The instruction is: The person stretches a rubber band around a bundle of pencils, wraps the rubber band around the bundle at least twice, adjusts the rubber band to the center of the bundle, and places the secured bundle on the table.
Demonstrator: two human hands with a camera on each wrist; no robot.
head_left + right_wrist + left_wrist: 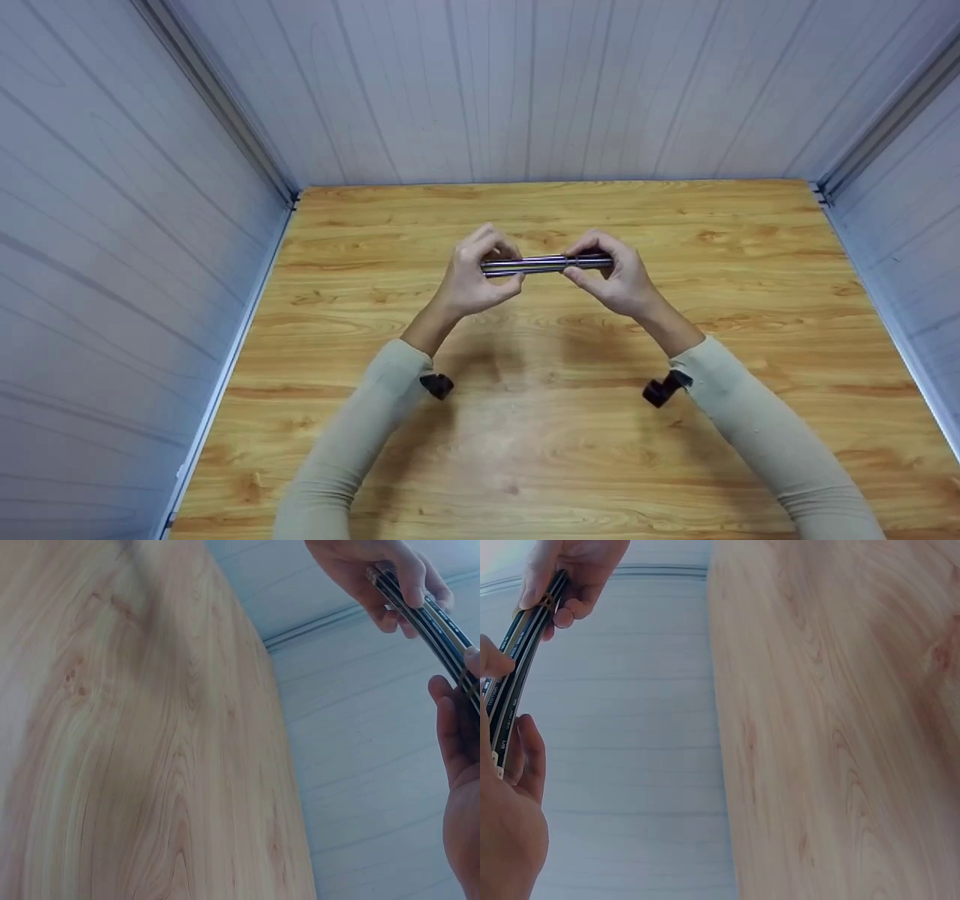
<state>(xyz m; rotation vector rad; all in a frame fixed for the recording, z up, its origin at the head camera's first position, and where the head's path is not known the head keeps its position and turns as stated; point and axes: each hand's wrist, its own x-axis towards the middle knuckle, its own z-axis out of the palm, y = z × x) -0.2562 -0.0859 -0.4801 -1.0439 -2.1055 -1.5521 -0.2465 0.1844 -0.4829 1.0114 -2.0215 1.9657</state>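
Both arms wear long, close-fitting sleeves of a pale beige, slightly greenish knit; the left sleeve [352,435] and the right sleeve [772,431] end at the wrists in plain cuffs without buttons or markings. A small black camera mount [437,385] sticks out from under the left cuff, and a similar black mount [661,390], a little larger and angled, sits at the right cuff. The left hand [472,281] and right hand [619,279] are bare: no gloves, rings or watch show.
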